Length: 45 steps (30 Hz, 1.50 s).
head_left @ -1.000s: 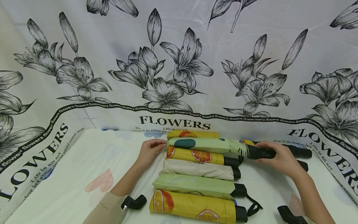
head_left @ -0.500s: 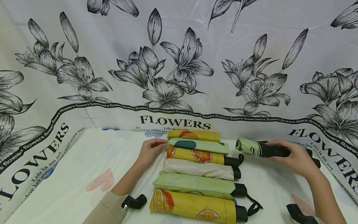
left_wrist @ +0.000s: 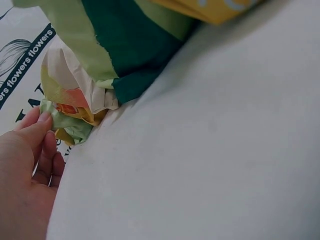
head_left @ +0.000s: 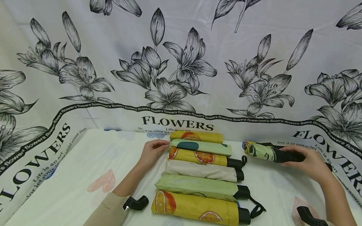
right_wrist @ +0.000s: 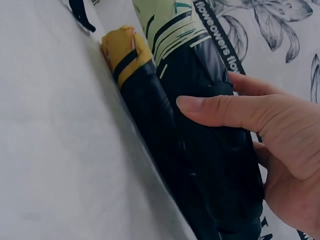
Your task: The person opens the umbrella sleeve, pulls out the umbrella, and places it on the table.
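My left hand [head_left: 152, 153] pinches the closed end of a light green umbrella cover [head_left: 206, 148] with a dark green oval. That cover lies flat in the row; in the left wrist view thumb and fingertips hold its green corner [left_wrist: 70, 125]. To the right, my right hand [head_left: 308, 161] holds a folded umbrella [head_left: 267, 153], black with a light green patterned end, outside the cover. In the right wrist view my thumb lies across its black part, and the other fingers are mostly hidden behind. Touching it is a second folded umbrella [right_wrist: 142, 90], black with a yellow end.
Nearer me lie several umbrellas in covers: orange-print yellow [head_left: 188, 157], cream [head_left: 198, 171], light green [head_left: 195, 186] and a larger yellow [head_left: 195, 207]. Behind the green cover is a yellow cover [head_left: 209, 137]. A flower-print curtain [head_left: 181, 78] rises behind the white cloth [head_left: 113, 153].
The right hand has pulled the folded umbrella rightward out of the green cover and moved it farther right, beside the other bare umbrella. The left hand still holds the cover's end.
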{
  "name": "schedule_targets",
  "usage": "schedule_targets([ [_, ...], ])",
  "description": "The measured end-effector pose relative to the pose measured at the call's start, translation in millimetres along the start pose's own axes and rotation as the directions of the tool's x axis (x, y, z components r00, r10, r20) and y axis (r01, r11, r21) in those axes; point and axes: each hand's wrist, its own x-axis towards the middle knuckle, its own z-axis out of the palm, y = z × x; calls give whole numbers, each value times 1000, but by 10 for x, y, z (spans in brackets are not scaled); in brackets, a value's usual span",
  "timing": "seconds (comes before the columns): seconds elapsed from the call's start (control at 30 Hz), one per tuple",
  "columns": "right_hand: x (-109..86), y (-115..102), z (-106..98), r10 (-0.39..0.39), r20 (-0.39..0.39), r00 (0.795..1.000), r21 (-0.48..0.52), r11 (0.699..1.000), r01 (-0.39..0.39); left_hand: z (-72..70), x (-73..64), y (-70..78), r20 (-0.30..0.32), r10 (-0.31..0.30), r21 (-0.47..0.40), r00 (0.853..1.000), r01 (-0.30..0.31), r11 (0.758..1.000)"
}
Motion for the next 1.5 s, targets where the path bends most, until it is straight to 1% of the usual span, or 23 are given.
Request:
schedule_targets([
  [0.17, -19, 95, 42, -7, 24, 1000, -17, 1000, 8, -3, 3, -6, 1, 9, 4, 1000, -9, 1000],
  [0.33, -25, 132, 96, 62, 98, 993, -52, 997, -57, 7, 8, -6, 4, 11, -2, 1000, -11, 1000],
  [0.47, -38, 144, 122, 87, 118, 989, -42, 996, -82, 13, 11, 3, 2, 6, 0, 1000, -6, 1000],
  [0.6, -51, 166, 145, 86, 108, 990, -33, 996, -82, 10, 7, 23, 6, 9, 0, 1000, -9, 1000],
  [0.83, -42, 186, 202, 79, 48, 996, -73, 994, -76, 0, 10, 14, 4, 9, 4, 1000, -9, 1000],
  [0.97, -25, 158, 247, 76, 39, 996, -48, 996, -74, -2, 6, 7, 6, 12, 0, 1000, -12, 1000],
  [1.2, -7, 126, 303, 54, -6, 999, -48, 997, -55, 2, 1, -2, 4, 15, -9, 1000, -15, 1000],
  [1.3, -2, 127, 319, 51, -10, 999, -37, 998, -52, 4, 2, -6, 2, 8, -10, 1000, -8, 1000],
  [1.5, 7, 128, 331, 63, 12, 998, -11, 998, -63, 6, -7, 13, 0, 3, -9, 1000, -3, 1000],
])
